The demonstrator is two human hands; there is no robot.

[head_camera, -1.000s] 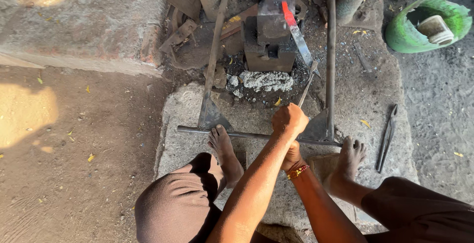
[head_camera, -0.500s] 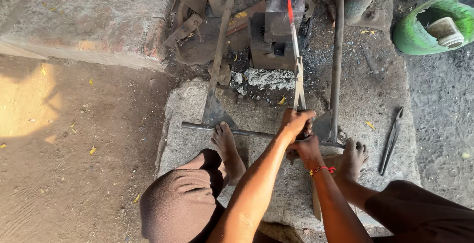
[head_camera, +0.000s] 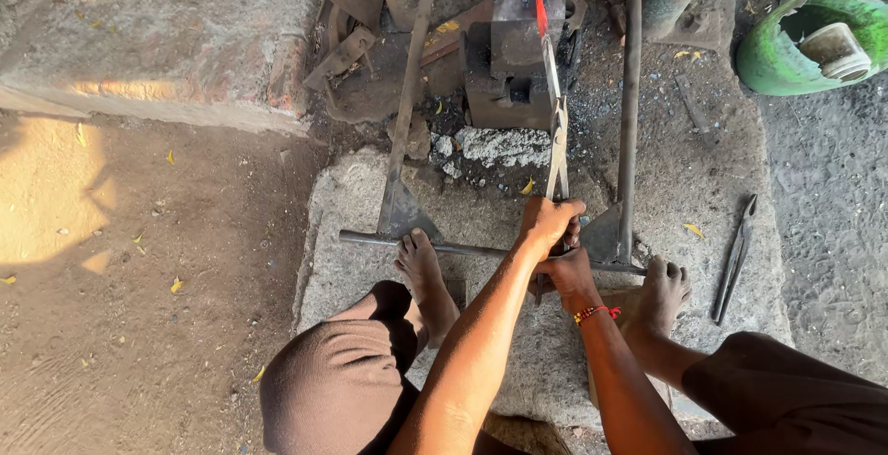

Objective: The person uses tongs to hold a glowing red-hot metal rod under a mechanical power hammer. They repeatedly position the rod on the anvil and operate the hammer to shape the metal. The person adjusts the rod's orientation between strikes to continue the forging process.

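Head view, looking down.

Left hand [head_camera: 548, 219]: closed round the tongs [head_camera: 557, 136], upper on the handles.
Right hand [head_camera: 566, 272]: closed round the same handles, just below; red thread band at wrist.
Tongs: long, running away from the body, gripping a glowing red-hot strip [head_camera: 539, 6] over the dark anvil block [head_camera: 514, 57].
Advice on the hold, as judgement: both fists kept tight, handles squeezed together, strip laid flat on the block, wrists clear of the heat.

Surface: rough stone slab [head_camera: 481, 205], ash and pale rubble near the block; iron frame bar [head_camera: 462, 248] crossing under bare feet.
Spare tongs [head_camera: 735, 256] lying apart at right.
Surroundings: dirt floor [head_camera: 139, 307], sun patches, green container [head_camera: 805, 39] at upper right.
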